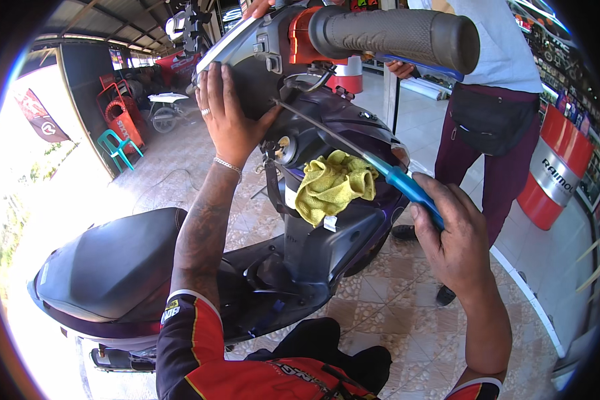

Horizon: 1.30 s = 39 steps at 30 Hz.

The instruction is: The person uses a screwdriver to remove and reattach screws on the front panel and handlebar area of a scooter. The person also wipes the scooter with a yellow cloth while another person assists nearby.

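Observation:
My left hand [230,113] grips the black handlebar cover [259,83] of a scooter, thumb near its lower edge. My right hand [450,233] is closed on the blue handle of a long screwdriver [403,183], whose shaft runs up-left to the cover beside my left thumb. Above are a grey rubber grip [400,41], an orange housing [303,37] and switches [271,63]. A crumpled yellow cloth [333,187] lies on the front body below the shaft. The scooter's black seat [107,267] extends to the lower left.
A person [487,127] stands right of the scooter; another person's fingers [260,7] touch the cover's top. A red-and-silver drum [553,167] and shelves line the right. A green chair [117,147], red rack [117,113] and parked scooter [167,110] are at back left.

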Tool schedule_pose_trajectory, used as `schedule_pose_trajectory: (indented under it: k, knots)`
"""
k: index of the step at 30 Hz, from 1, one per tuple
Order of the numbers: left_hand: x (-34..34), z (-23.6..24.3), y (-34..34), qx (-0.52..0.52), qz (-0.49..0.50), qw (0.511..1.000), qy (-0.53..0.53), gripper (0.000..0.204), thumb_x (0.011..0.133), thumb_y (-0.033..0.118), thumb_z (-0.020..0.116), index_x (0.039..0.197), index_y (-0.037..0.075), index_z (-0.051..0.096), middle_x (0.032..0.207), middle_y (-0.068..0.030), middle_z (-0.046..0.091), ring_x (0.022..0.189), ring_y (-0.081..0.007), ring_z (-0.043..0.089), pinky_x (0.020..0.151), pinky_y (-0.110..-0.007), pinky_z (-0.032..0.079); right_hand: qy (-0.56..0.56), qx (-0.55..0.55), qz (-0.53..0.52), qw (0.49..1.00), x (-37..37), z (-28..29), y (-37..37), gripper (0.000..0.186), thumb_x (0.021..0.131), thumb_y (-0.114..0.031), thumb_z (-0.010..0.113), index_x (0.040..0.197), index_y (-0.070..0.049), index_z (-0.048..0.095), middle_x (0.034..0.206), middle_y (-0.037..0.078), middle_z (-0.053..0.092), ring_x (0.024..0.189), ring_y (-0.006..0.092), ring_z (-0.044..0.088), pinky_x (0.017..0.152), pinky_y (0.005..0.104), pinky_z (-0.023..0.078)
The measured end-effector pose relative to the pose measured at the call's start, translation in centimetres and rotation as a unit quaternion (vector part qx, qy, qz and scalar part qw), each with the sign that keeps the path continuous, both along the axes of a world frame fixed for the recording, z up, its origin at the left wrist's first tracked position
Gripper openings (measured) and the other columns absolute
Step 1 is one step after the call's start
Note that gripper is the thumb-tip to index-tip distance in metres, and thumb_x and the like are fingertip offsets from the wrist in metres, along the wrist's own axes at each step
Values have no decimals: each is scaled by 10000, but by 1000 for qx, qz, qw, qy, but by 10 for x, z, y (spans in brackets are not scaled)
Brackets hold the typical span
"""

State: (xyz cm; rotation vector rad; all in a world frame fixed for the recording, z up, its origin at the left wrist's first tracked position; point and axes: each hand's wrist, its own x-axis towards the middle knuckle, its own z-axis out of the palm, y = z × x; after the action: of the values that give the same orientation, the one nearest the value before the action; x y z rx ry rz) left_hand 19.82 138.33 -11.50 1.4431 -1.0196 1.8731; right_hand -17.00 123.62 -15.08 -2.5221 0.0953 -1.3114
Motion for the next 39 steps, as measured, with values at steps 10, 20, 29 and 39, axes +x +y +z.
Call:
schedule_pose_trajectory:
  k: [10,20,29,39]
  knots:
    - [4,-1,-1,-4,-12,1000,-5,1093,672,489,909,1518,3,418,1548,-228,415,1455,-450,365,1182,-599,291,7,-4,-13,1000,4,16,9,346,944,-99,699,1267,19,657,974,177,675,796,248,699,671,363,566]
    - [3,-1,0,-3,-9,1000,-5,1132,641,478,924,1527,4,403,1551,-234,403,1452,-453,364,1182,-597,289,20,6,-36,999,5,28,10,337,932,-111,724,1249,-4,684,908,143,650,755,236,692,656,355,575]
    - [8,-2,-1,-6,-23,1000,-14,1115,663,517,912,1524,15,413,1544,-232,411,1457,-452,358,1180,-635,258,-95,-152,-80,981,7,70,9,317,877,-51,767,1186,-34,698,1112,136,586,1004,248,652,779,366,572]
    - [10,-3,-2,-11,-19,1000,-13,1099,664,521,909,1516,18,431,1549,-230,409,1460,-447,359,1176,-632,259,-98,-117,-13,988,13,103,27,253,934,-73,742,1169,8,693,1118,113,629,997,206,693,788,305,602]
